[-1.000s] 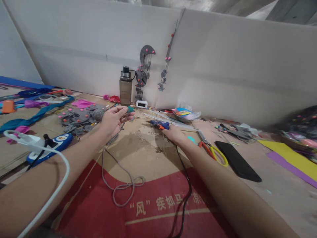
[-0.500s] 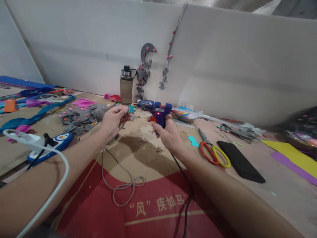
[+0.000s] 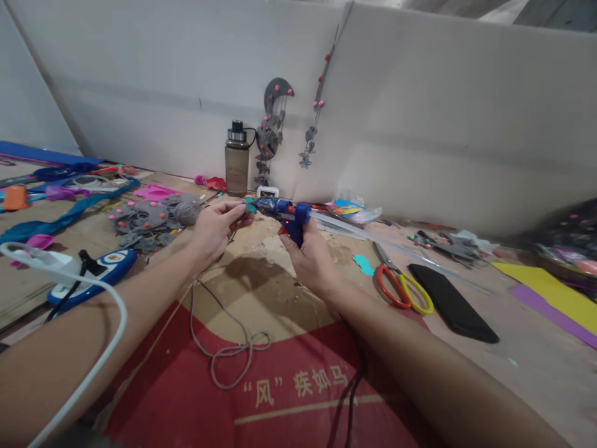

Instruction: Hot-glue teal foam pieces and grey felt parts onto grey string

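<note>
My left hand (image 3: pixel 221 225) pinches a small teal felt piece (image 3: pixel 250 206) between thumb and fingers. Wrapped round the handle of a blue hot glue gun (image 3: pixel 290 219) is my right hand (image 3: pixel 311 252), and a small red light shows on the gun. The gun's nozzle points left and meets the teal piece, though whether it touches cannot be made out. A long clear glue stick (image 3: pixel 387 239) seems to stick out of the gun's back. Below my left hand a thin grey cord (image 3: pixel 224 353) lies in loose loops on the cardboard.
Scissors (image 3: pixel 402 289), a black phone (image 3: pixel 452 305) and a teal scrap (image 3: pixel 362 264) lie right of my right arm. Left are a blue-and-white power strip (image 3: pixel 93 274) and grey felt pieces (image 3: pixel 144 218). A bottle (image 3: pixel 237 165) stands behind; felt hangings (image 3: pixel 278 93) are on the white panel.
The glue gun has swung level and moved left, bringing its nozzle to the teal felt piece. My left hand has shifted only slightly, still pinching the piece.
</note>
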A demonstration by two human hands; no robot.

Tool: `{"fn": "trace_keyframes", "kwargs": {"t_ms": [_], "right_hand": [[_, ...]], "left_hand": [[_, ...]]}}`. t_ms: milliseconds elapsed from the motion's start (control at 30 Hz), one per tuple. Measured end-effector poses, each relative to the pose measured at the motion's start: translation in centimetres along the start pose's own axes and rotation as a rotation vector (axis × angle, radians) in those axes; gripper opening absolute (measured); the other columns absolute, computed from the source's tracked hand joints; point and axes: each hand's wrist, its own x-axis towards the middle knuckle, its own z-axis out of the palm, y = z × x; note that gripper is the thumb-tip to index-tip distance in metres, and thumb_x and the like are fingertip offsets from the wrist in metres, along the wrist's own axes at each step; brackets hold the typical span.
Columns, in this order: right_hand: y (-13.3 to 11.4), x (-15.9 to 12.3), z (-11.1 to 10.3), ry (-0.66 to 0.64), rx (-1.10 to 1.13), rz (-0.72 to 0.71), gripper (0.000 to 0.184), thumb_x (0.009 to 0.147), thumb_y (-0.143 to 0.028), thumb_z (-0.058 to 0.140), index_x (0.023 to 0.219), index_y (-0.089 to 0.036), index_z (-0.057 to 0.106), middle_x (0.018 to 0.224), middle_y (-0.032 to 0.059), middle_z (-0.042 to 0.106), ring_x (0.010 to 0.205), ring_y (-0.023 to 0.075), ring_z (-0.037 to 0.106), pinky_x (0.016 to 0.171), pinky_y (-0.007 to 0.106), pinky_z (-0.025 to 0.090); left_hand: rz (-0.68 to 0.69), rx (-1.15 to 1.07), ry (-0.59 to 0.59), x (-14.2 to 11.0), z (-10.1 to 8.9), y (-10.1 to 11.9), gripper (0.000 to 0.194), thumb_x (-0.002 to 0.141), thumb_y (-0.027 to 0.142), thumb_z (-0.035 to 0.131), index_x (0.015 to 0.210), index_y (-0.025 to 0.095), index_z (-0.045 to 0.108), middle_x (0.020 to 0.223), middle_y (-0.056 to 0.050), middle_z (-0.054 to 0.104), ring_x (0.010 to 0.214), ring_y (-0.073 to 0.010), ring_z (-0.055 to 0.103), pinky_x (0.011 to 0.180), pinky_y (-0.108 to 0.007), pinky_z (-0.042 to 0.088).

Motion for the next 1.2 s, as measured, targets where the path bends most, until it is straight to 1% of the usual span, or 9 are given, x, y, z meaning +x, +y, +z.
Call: {"fn": "trace_keyframes", "kwargs": {"t_ms": [133, 233, 400, 800, 967, 1100, 1200], "right_hand": [[-0.06, -0.16, 0.23, 0.004, -0.016, 0.007, 0.025, 0.084, -0.027, 0.047, 0.107, -0.017, 0.05, 0.096, 0.0105, 0.061, 0.083, 0.0219, 0.056, 0.078, 0.038, 0.045], [-0.17, -0.28, 0.3, -0.007, -0.026, 0.007, 0.027, 0.085, -0.028, 0.046, 0.109, -0.016, 0.049, 0.095, 0.0115, 0.061, 0.082, 0.0229, 0.056, 0.077, 0.04, 0.046], [-0.36, -0.45, 0.26, 0.0, -0.013, 0.0, 0.024, 0.085, -0.027, 0.046, 0.106, -0.016, 0.05, 0.095, 0.0115, 0.061, 0.083, 0.0227, 0.057, 0.077, 0.039, 0.046], [-0.4, -0.53, 0.44, 0.0, -0.031, 0.004, 0.03, 0.085, -0.028, 0.045, 0.111, -0.015, 0.05, 0.097, 0.0127, 0.061, 0.084, 0.0233, 0.057, 0.078, 0.04, 0.046], [-0.44, -0.63, 0.47, 0.009, -0.05, -0.028, 0.031, 0.086, -0.029, 0.045, 0.113, -0.014, 0.051, 0.1, 0.0135, 0.061, 0.089, 0.0244, 0.057, 0.08, 0.04, 0.045], [-0.37, -0.72, 0.51, 0.016, -0.054, -0.029, 0.032, 0.086, -0.029, 0.045, 0.115, -0.016, 0.05, 0.101, 0.0128, 0.061, 0.091, 0.0249, 0.058, 0.081, 0.04, 0.045], [-0.27, -0.77, 0.55, 0.021, -0.057, -0.025, 0.033, 0.086, -0.029, 0.045, 0.115, -0.016, 0.05, 0.102, 0.0129, 0.061, 0.091, 0.0253, 0.058, 0.08, 0.041, 0.045]], "left_hand": [[0.032, 0.035, -0.01, -0.14, 0.04, -0.16, 0.02, 0.062, 0.021, 0.078, 0.072, 0.01, 0.066, 0.069, -0.004, 0.067, 0.062, -0.0124, 0.064, 0.067, -0.026, 0.054], [0.064, 0.062, -0.008, -0.15, 0.02, -0.24, 0.022, 0.06, 0.024, 0.079, 0.071, 0.01, 0.065, 0.067, -0.004, 0.067, 0.06, -0.0123, 0.064, 0.066, -0.026, 0.055], [0.095, 0.091, 0.001, -0.14, -0.03, -0.27, 0.021, 0.06, 0.025, 0.078, 0.071, 0.011, 0.066, 0.067, -0.003, 0.067, 0.06, -0.0128, 0.064, 0.066, -0.028, 0.056], [0.131, 0.141, 0.017, -0.21, 0.09, -0.24, 0.021, 0.061, 0.026, 0.076, 0.07, 0.012, 0.065, 0.067, -0.002, 0.067, 0.06, -0.0133, 0.065, 0.066, -0.03, 0.056], [0.126, 0.147, 0.031, -0.2, 0.13, -0.3, 0.02, 0.061, 0.026, 0.075, 0.07, 0.013, 0.064, 0.064, -0.002, 0.066, 0.059, -0.014, 0.065, 0.066, -0.031, 0.056], [0.136, 0.134, 0.028, -0.18, 0.15, -0.31, 0.018, 0.061, 0.025, 0.076, 0.069, 0.013, 0.065, 0.063, -0.002, 0.066, 0.058, -0.0137, 0.065, 0.064, -0.03, 0.057], [0.145, 0.131, 0.012, -0.14, 0.11, -0.28, 0.019, 0.06, 0.026, 0.076, 0.069, 0.013, 0.066, 0.066, -0.002, 0.067, 0.059, -0.013, 0.064, 0.064, -0.029, 0.057]]}}
